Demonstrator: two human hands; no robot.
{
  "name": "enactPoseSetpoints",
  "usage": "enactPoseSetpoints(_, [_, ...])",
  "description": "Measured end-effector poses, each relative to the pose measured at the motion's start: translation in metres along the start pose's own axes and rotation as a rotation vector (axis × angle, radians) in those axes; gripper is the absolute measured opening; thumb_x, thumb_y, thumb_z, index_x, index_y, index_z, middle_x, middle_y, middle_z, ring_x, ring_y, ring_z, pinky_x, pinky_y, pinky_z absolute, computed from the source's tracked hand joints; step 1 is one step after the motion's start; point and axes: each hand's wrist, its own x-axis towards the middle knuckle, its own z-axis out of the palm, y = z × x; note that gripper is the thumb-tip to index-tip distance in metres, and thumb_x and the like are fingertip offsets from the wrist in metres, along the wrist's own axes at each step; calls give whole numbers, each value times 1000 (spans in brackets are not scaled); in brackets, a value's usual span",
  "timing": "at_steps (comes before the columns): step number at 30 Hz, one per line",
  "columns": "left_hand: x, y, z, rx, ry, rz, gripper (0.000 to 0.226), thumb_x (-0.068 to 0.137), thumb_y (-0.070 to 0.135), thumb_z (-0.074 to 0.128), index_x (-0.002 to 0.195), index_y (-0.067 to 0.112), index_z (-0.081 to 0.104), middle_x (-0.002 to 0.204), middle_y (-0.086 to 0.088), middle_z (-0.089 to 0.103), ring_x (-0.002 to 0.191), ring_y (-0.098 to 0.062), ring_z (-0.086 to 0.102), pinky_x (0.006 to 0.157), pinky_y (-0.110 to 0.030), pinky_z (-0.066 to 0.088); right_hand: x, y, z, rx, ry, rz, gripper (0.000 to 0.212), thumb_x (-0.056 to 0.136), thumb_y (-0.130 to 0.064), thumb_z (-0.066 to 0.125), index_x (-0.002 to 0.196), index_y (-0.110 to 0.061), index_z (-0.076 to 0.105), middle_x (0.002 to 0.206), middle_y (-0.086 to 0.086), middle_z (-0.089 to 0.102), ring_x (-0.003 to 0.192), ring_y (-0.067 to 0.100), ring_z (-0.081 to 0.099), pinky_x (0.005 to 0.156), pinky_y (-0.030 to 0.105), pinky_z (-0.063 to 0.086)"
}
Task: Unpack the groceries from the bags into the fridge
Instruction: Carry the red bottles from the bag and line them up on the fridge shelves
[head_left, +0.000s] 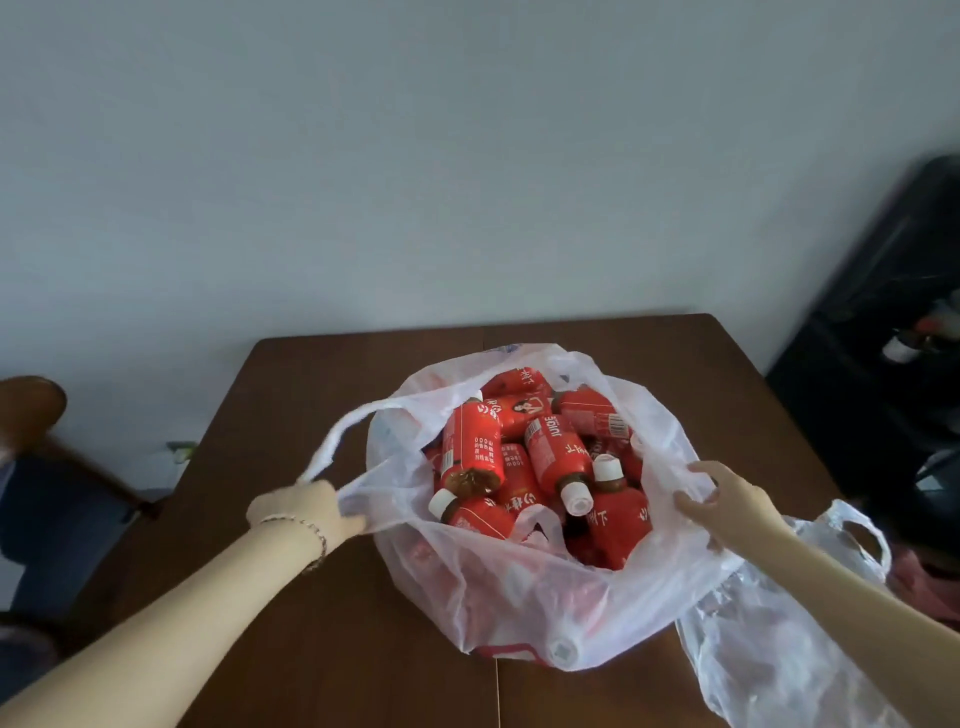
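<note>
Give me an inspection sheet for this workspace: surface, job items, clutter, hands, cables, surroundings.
Surface: brown wooden table, seam down the middle.
Job's things: white bag on the table, mouth open, full of red bottles with white caps.
Clutter: second bag, crumpled, at the table's right edge.
Hands: left hand grips the white bag's handle; right hand grips its rim on the other side.
Cables: nothing seen.
Surroundings: plain wall behind; chair at left; dark shelf at right; no fridge in view.
</note>
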Motion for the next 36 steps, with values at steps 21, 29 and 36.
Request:
enactPoseSetpoints(21, [-52, 60, 18, 119, 303, 692, 55, 82, 48, 59, 126, 21, 40, 120, 1, 56, 104, -22, 59, 85, -32, 47, -69, -105, 104, -444, -359, -452, 80, 66, -71, 64, 128, -23, 44, 119, -3, 56, 109, 18, 56, 93, 36, 49])
enactPoseSetpoints(29, [-66, 29, 29, -398, 152, 492, 59, 77, 63, 51, 127, 51, 24, 108, 16, 54, 97, -10, 59, 80, -24, 51, -76, -90, 118, -117, -232, -438, 77, 65, -39, 78, 131, -27, 40, 113, -5, 52, 104, 12, 53, 92, 21, 45])
enactPoseSetpoints(36, [-79, 59, 4, -622, 459, 695, 19, 90, 41, 53, 79, 26, 50, 80, 12, 55, 78, -7, 57, 70, -23, 52, -106, -75, 94, 191, -341, -612, 76, 52, -69, 74, 115, -46, 37, 116, -20, 51, 108, 2, 55, 94, 17, 48])
